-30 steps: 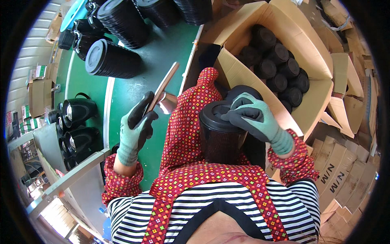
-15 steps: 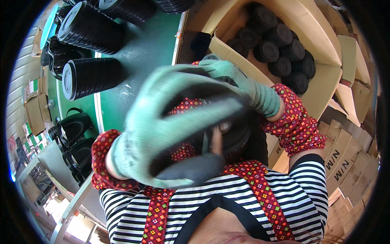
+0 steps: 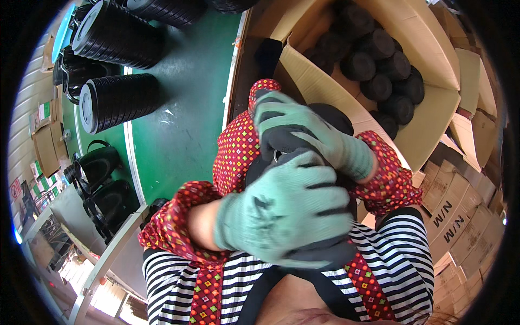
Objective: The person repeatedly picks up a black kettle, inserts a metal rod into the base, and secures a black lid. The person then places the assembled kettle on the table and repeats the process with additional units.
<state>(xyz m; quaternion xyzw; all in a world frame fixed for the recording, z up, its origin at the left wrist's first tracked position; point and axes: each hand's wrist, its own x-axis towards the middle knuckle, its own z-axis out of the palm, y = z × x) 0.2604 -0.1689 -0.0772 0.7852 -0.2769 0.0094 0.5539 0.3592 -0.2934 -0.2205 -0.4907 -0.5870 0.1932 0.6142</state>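
Both my hands wear pale green knit gloves with dark palms. A black rounded thing (image 3: pixel 331 116) lies between them, close to my body; the gloves cover most of it, so I cannot make out its exact kind. My left hand (image 3: pixel 287 208) is closed over its near side, fingers curled and slightly blurred. On the far side, the fingers of my right hand (image 3: pixel 303 127) wrap round it. A small shiny ring-like bit (image 3: pixel 277 156) shows between the two gloves. Beneath my hands spreads a red patterned apron (image 3: pixel 235 154).
A cardboard box (image 3: pixel 444 116) at the far right holds several black round pieces (image 3: pixel 374 86). On the green table (image 3: pixel 173 146) at left lie stacks of ribbed black pieces (image 3: pixel 119 100). Shiny black items (image 3: pixel 97 165) stand further left. Printed cartons (image 3: pixel 452 211) are piled at right.
My left hand has swung right and closed over the near side of the black thing; it was spread and blurred before. My right hand has shifted slightly nearer and turned.
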